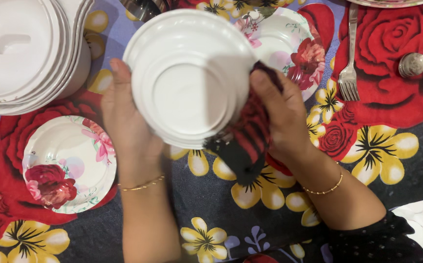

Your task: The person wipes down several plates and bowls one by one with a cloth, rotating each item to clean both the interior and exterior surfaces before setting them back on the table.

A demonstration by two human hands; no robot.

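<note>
We take the white plate [189, 78], held bottom-up in the middle of the view, as our landmark. Far to its upper left we see one stack of white dishes [24, 53] with a lid-like piece on top; how many are in the stack we cannot tell. Below and left of the plate lies one small rose-patterned plate [67, 163] on the flowered cloth [386, 146] that covers the worktop. Our left hand [126, 122] grips the white plate's left rim, thumb along the edge and fingers hidden behind it. Our right hand [279, 114] is closed around one red and black striped cloth [245, 141], pressing it against the plate's right rim. Each wrist carries one thin gold bracelet. Behind the white plate, to its upper right, a second rose-patterned plate [294, 44] peeks out, so we count two of these. Further right lies one fork [350, 58], and beyond it one spoon [418, 61]. At the top right edge the rim of another plate [391, 3] just shows.
</note>
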